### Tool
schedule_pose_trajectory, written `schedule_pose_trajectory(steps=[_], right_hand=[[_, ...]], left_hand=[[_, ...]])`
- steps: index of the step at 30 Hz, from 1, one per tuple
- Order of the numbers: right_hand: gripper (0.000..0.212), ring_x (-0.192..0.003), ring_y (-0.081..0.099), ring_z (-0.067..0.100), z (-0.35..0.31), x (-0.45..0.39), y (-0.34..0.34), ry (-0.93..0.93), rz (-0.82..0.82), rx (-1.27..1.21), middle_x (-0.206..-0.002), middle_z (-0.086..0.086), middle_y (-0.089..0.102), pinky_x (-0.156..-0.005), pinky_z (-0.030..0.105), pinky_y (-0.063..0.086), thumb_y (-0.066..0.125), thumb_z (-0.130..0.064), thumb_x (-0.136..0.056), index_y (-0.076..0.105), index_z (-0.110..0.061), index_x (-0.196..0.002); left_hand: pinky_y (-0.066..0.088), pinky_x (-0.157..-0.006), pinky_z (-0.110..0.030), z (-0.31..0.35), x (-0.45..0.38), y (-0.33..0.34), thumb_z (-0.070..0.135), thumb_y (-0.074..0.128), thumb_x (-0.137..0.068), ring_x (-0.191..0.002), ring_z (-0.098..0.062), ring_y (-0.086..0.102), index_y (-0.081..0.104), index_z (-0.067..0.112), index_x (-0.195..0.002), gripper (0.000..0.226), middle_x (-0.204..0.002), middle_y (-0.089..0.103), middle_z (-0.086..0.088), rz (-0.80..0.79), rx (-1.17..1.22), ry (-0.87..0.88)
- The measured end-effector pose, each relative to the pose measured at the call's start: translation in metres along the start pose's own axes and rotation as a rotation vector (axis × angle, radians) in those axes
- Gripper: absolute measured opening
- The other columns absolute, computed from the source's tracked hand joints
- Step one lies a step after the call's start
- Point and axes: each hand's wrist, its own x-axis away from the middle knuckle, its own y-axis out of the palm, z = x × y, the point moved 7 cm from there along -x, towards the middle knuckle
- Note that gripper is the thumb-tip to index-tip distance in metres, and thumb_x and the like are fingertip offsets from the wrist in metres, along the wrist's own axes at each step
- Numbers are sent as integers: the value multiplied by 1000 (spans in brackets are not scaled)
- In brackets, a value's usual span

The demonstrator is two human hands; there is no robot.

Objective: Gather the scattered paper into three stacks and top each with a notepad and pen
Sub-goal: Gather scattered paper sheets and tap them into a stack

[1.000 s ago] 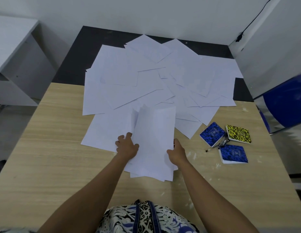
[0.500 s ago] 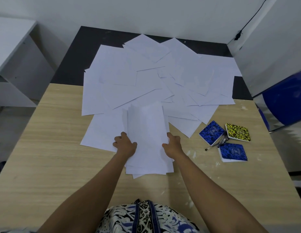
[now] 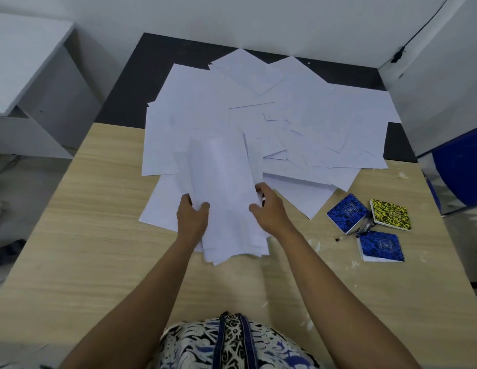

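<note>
Your left hand (image 3: pixel 192 218) and right hand (image 3: pixel 269 209) grip a first sheaf of paper (image 3: pixel 226 198) near the surface (image 3: pixel 72 249) middle. Loose sheets (image 3: pixel 312 123) remain behind; notepads (image 3: pixel 347 213) and pens (image 3: pixel 365 227) wait untouched near the right edge.

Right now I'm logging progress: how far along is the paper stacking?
Early. Done: no finished stack shows. In hand: the left hand and right hand grip one bundle of white sheets. Left: the scattered white paper still covers the table, and two blue notepads, the yellow notepad and pens lie untouched.
</note>
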Motion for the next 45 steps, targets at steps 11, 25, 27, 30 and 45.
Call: schedule_pose_trajectory(steps=[11, 25, 27, 30, 45], right_hand=[[39, -112, 52, 33, 49, -55, 32, 356, -72, 385, -124, 12, 50, -78, 28, 42, 60, -13, -85, 54, -11, -123], [53, -116, 43, 31, 71, -53, 40, 466, -79, 665, -133, 9, 35, -86, 38, 40, 56, -27, -89, 34, -25, -137], [41, -108, 48, 28, 65, -52, 38, 411, -57, 735, -117, 3, 49, -82, 38, 35, 54, -29, -86, 41, -26, -125], [23, -92, 57, 28, 55, -50, 43, 302, -33, 502, -102, 5, 56, -75, 34, 41, 57, -25, -81, 49, -23, -103], [34, -83, 63, -6, -9, -5, -9, -56, 185, -153, -98, -12, 66, -71, 8, 46, 66, -7, -85, 55, -25, -112]], left_hand=[[28, -105, -42, -45, -24, -13, 30, 58, -89, -135, -37, 22, 39, 8, -131, 51, -146, 27, -19, -107, -558, -283], [38, -97, -45, -42, -33, 3, 31, 60, -88, -126, -37, 34, 35, 3, -132, 58, -138, 35, -17, -118, -720, -149], [41, -95, -46, -42, -34, 0, 29, 63, -87, -122, -36, 41, 38, 3, -130, 56, -134, 39, -18, -84, -620, -175], [48, -92, -44, -45, -36, -1, 20, 65, -86, -114, -37, 51, 39, 1, -131, 55, -130, 43, -20, -70, -336, -220], [47, -81, -27, 19, -18, -22, 5, 64, -87, -99, -17, 60, 39, 10, -127, 47, -111, 58, 0, -3, 196, 6]])
